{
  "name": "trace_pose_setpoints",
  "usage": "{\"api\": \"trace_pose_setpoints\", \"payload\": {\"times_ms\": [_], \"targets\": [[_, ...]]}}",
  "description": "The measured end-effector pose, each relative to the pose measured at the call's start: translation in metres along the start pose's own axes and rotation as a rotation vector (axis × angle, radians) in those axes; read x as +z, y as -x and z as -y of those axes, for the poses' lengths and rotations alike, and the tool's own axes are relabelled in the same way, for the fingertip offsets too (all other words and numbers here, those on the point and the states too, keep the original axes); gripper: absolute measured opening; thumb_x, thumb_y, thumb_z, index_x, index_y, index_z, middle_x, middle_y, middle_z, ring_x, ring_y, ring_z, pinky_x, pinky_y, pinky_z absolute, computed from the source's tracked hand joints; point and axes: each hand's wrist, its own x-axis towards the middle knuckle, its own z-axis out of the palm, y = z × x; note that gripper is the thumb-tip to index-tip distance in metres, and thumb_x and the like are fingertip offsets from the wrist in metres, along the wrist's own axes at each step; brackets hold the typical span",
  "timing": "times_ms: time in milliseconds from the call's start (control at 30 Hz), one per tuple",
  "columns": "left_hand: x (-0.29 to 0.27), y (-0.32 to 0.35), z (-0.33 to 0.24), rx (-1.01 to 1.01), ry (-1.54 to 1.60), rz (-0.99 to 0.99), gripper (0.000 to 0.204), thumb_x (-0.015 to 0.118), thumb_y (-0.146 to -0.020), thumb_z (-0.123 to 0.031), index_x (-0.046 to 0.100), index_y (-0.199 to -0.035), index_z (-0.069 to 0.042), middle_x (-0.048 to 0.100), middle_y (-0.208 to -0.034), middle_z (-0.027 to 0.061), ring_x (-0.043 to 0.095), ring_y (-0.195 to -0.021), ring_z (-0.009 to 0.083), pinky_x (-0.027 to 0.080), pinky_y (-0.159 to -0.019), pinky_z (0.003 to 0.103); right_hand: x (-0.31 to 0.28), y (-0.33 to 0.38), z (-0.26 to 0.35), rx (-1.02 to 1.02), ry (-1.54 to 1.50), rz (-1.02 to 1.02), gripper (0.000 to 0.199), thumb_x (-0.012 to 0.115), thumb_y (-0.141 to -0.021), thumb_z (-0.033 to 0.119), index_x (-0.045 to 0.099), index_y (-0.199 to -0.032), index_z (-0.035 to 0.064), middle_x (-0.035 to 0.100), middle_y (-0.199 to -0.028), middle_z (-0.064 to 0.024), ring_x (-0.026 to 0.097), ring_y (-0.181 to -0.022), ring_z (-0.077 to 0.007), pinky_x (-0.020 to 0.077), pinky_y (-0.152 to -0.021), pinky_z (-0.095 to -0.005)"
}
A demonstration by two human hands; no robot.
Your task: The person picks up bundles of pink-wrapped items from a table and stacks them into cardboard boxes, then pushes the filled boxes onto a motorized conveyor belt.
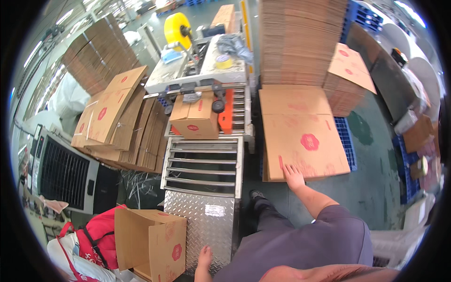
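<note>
Seen from the head camera, this is a packing floor of grey-green concrete. A roller conveyor (202,164) runs up the middle to a taping machine (197,70) with a yellow tape roll (176,26) on top. A closed carton (195,120) sits on the rollers at the machine's mouth. Stacks of flattened cardboard (300,42) rise behind and to both sides.

The left hand (205,258) is cut off at the lower edge; its fingers rest spread on the ribbed metal plate (206,225) beside an open box (150,239).

The right hand (294,177) lies flat, fingers apart, on the near edge of the top flat carton (300,134). That carton is tan with a red round mark and lies on a low pile right of the conveyor.
</note>
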Motion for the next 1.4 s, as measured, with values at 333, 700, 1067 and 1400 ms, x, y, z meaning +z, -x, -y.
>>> {"api": "trace_pose_setpoints", "payload": {"times_ms": [333,700,1067,1400], "targets": [[-0.033,0.208,-0.048,0.719,-0.407,-0.505,0.108,0.083,-0.070,-0.021,0.017,-0.152,0.003,0.018,-0.158,0.0261,0.014,-0.148,0.0410,0.017,-0.119,0.051,-0.406,0.022,0.157,-0.928,-0.044,-0.969,0.024,0.069,-0.080,0.034,0.054,-0.073,0.0169,0.048,-0.066,0.0054,0.052,-0.065,-0.0109,0.0439,-0.056,-0.0253],[-0.090,0.368,0.048,0.449,-0.168,-0.862,0.049,0.091,-0.059,-0.030,0.067,-0.093,-0.004,0.068,-0.083,0.0188,0.065,-0.078,0.0382,0.052,-0.071,0.044,-0.364,-0.037,0.253,-0.837,-1.318,-0.450,0.043,0.078,-0.079,0.041,0.063,-0.094,0.0033,0.062,-0.085,-0.0092,0.061,-0.075,-0.0253,0.0491,-0.065,-0.0331],[-0.055,0.359,-0.066,0.111,-0.489,-0.731,0.046,0.067,-0.085,-0.050,0.059,-0.100,-0.007,0.067,-0.096,0.0142,0.065,-0.093,0.0355,0.053,-0.079,0.045,-0.235,0.003,0.304,-1.682,-0.500,-0.503,0.050,0.068,-0.081,0.030,0.059,-0.129,0.0200,0.053,-0.142,0.0032,0.050,-0.126,-0.0180,0.0381,-0.098,-0.0370],[-0.147,0.335,-0.010,0.008,-0.761,-0.621,0.041,0.052,-0.094,-0.050,0.070,-0.100,-0.014,0.069,-0.097,0.0175,0.064,-0.097,0.0389,0.051,-0.082,0.049,-0.261,-0.047,0.306,-1.952,-0.818,-0.094,0.017,0.062,-0.089,0.032,0.067,-0.080,0.0180,0.059,-0.081,0.0037,0.056,-0.092,-0.0177,0.0341,-0.088,-0.0430]]}}
